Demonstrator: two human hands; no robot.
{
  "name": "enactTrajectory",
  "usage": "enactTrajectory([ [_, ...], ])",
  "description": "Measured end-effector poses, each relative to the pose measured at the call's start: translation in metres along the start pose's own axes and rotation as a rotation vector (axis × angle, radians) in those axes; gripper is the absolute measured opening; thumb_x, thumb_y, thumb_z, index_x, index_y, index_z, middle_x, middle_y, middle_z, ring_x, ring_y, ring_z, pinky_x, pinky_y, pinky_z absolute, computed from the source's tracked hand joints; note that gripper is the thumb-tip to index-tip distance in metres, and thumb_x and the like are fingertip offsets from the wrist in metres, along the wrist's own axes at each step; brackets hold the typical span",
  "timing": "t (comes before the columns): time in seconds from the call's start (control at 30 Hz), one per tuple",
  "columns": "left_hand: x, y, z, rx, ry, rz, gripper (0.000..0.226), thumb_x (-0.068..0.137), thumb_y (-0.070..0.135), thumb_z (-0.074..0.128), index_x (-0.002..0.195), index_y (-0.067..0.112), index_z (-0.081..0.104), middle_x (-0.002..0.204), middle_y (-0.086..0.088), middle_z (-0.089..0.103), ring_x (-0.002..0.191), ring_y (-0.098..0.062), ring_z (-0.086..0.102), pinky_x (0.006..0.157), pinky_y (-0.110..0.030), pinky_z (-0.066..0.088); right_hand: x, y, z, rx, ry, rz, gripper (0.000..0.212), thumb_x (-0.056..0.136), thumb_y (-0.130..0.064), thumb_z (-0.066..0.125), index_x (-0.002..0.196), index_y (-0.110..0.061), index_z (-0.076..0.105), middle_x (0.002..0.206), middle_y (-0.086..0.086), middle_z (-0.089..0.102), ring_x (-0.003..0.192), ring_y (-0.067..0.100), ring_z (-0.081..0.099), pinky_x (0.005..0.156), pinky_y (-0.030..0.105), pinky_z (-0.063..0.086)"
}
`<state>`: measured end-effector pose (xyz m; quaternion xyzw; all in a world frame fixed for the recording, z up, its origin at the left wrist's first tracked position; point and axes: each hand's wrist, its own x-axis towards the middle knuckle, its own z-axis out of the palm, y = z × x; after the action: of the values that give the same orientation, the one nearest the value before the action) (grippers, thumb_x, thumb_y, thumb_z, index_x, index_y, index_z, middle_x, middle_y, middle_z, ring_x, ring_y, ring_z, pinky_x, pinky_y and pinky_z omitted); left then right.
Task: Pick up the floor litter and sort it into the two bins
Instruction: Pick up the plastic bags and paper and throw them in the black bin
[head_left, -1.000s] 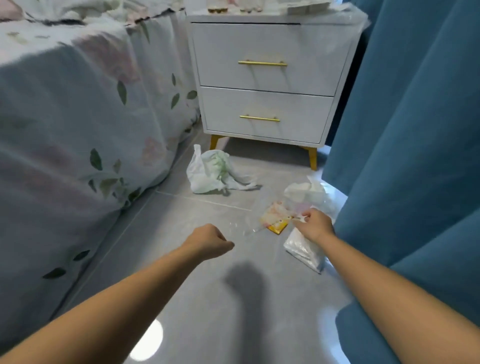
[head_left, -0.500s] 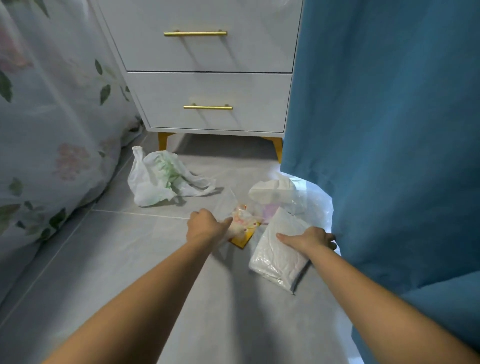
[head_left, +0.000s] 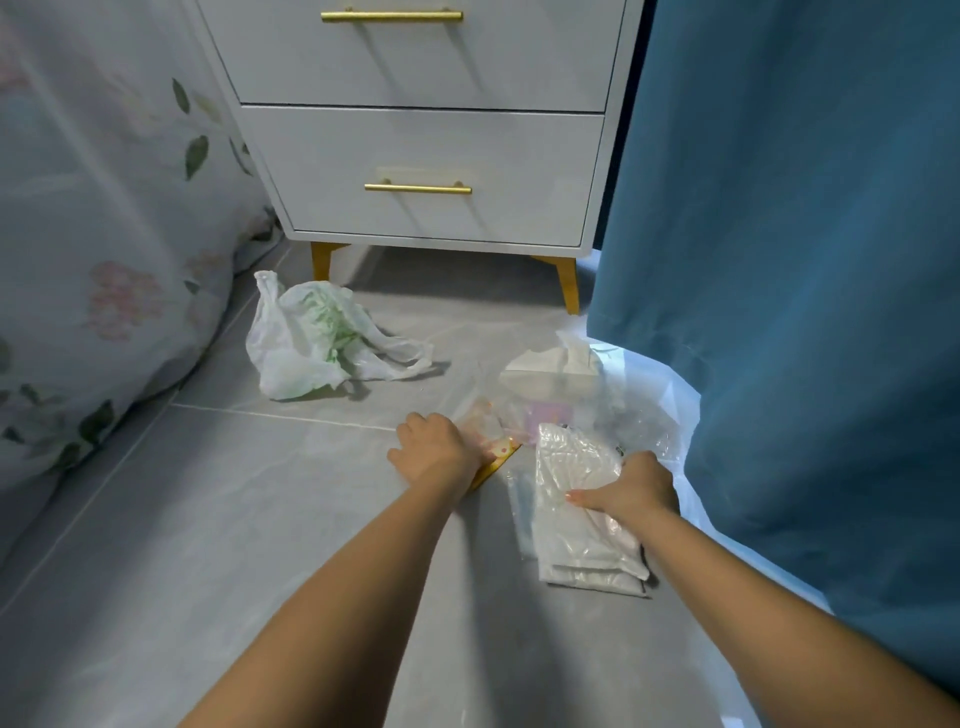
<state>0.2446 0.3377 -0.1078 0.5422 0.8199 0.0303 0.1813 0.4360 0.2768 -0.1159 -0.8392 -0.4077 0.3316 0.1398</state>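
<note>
Litter lies on the grey tiled floor. My left hand (head_left: 434, 457) is curled over a small yellow and pink wrapper (head_left: 496, 449), gripping its near edge. My right hand (head_left: 631, 488) grips the side of a white plastic-wrapped packet (head_left: 582, 540), thumb on top. Just beyond them sits a crumpled clear plastic bag (head_left: 566, 395) with white and purple contents. A white plastic bag with green print (head_left: 317, 343) lies crumpled further left, apart from both hands. No bin is in view.
A white nightstand (head_left: 431, 171) with gold handles and yellow legs stands straight ahead. A floral bedspread (head_left: 104, 234) hangs down on the left. A blue curtain (head_left: 789, 260) falls to the floor on the right, close to the litter.
The view has dropped closer to the floor. My left hand moved forward from mid-air onto the yellow wrapper. My right hand shifted from the wrapper to the white packet and took hold of it.
</note>
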Motion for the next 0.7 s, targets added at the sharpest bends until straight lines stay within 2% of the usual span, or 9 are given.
enactTrajectory([
  [0.13, 0.004, -0.019, -0.008, -0.212, -0.078, -0.019, 0.055, 0.075, 0.037, 0.073, 0.117, 0.01, 0.049, 0.123, -0.009, 0.056, 0.117, -0.03, 0.054, 0.09, -0.038, 0.046, -0.003, -0.004, -0.003, 0.049, -0.04, -0.08, 0.084, 0.052, -0.037, 0.091, 0.124, -0.01, 0.057, 0.123, 0.005, 0.064, 0.113, 0.026, 0.059, 0.085, 0.027, 0.045],
  [0.2, 0.0, -0.029, -0.01, -0.345, -0.127, -0.074, 0.066, 0.069, 0.036, 0.081, 0.117, 0.008, 0.045, 0.12, -0.011, 0.059, 0.114, -0.032, 0.057, 0.086, -0.037, 0.046, -0.005, -0.005, -0.005, 0.111, -0.054, -0.127, 0.083, 0.054, -0.037, 0.091, 0.126, -0.013, 0.057, 0.123, 0.003, 0.063, 0.114, 0.023, 0.059, 0.092, 0.028, 0.045],
  [0.3, -0.006, -0.042, -0.01, -0.477, -0.16, -0.122, 0.078, 0.061, 0.035, 0.088, 0.119, 0.005, 0.044, 0.116, -0.012, 0.061, 0.108, -0.031, 0.061, 0.085, -0.037, 0.05, -0.01, -0.003, -0.004, 0.168, -0.11, -0.16, 0.076, 0.056, -0.04, 0.089, 0.122, -0.015, 0.062, 0.116, 0.002, 0.068, 0.107, 0.021, 0.062, 0.093, 0.03, 0.049],
  [0.37, -0.009, -0.049, -0.014, -0.514, -0.175, -0.101, 0.068, 0.058, 0.037, 0.089, 0.108, 0.005, 0.055, 0.106, -0.01, 0.066, 0.097, -0.028, 0.064, 0.079, -0.036, 0.054, -0.014, -0.003, -0.001, 0.192, -0.146, -0.17, 0.075, 0.054, -0.043, 0.089, 0.119, -0.016, 0.064, 0.111, 0.001, 0.07, 0.103, 0.021, 0.064, 0.093, 0.032, 0.051],
  [0.43, -0.012, -0.059, -0.021, -0.524, -0.195, -0.076, 0.047, 0.062, 0.041, 0.086, 0.085, 0.009, 0.062, 0.087, -0.005, 0.067, 0.083, -0.024, 0.062, 0.063, -0.03, 0.049, -0.019, -0.005, 0.002, 0.2, -0.175, -0.157, 0.078, 0.047, -0.049, 0.088, 0.115, -0.017, 0.066, 0.108, 0.001, 0.071, 0.1, 0.02, 0.066, 0.092, 0.034, 0.052],
  [0.5, -0.015, -0.073, -0.03, -0.573, -0.207, -0.081, 0.04, 0.063, 0.043, 0.085, 0.074, 0.012, 0.062, 0.08, -0.005, 0.066, 0.076, -0.023, 0.061, 0.059, -0.028, 0.045, -0.024, -0.008, 0.005, 0.202, -0.209, -0.161, 0.06, 0.053, -0.045, 0.088, 0.102, -0.017, 0.07, 0.097, 0.0, 0.072, 0.09, 0.018, 0.067, 0.083, 0.031, 0.054],
  [0.57, -0.018, -0.091, -0.04, -0.629, -0.203, -0.113, 0.043, 0.063, 0.042, 0.085, 0.08, 0.008, 0.066, 0.082, -0.007, 0.067, 0.076, -0.024, 0.063, 0.062, -0.031, 0.047, -0.031, -0.015, 0.007, 0.211, -0.223, -0.183, 0.041, 0.059, -0.038, 0.088, 0.091, -0.019, 0.071, 0.089, -0.001, 0.072, 0.083, 0.016, 0.067, 0.073, 0.027, 0.051],
  [0.6, -0.021, -0.101, -0.047, -0.659, -0.206, -0.134, 0.045, 0.063, 0.041, 0.086, 0.085, 0.006, 0.067, 0.083, -0.008, 0.068, 0.075, -0.024, 0.064, 0.061, -0.031, 0.049, -0.034, -0.019, 0.007, 0.221, -0.229, -0.196, 0.04, 0.059, -0.037, 0.088, 0.09, -0.02, 0.071, 0.088, -0.001, 0.072, 0.084, 0.016, 0.067, 0.073, 0.027, 0.051],
  [0.7, -0.029, -0.136, -0.069, -0.765, -0.241, -0.186, 0.043, 0.066, 0.031, 0.087, 0.09, 0.004, 0.065, 0.084, -0.009, 0.069, 0.071, -0.022, 0.066, 0.057, -0.029, 0.056, -0.047, -0.035, 0.009, 0.227, -0.256, -0.226, 0.051, 0.055, -0.041, 0.088, 0.098, -0.017, 0.071, 0.094, 0.0, 0.073, 0.09, 0.02, 0.068, 0.085, 0.033, 0.055],
])
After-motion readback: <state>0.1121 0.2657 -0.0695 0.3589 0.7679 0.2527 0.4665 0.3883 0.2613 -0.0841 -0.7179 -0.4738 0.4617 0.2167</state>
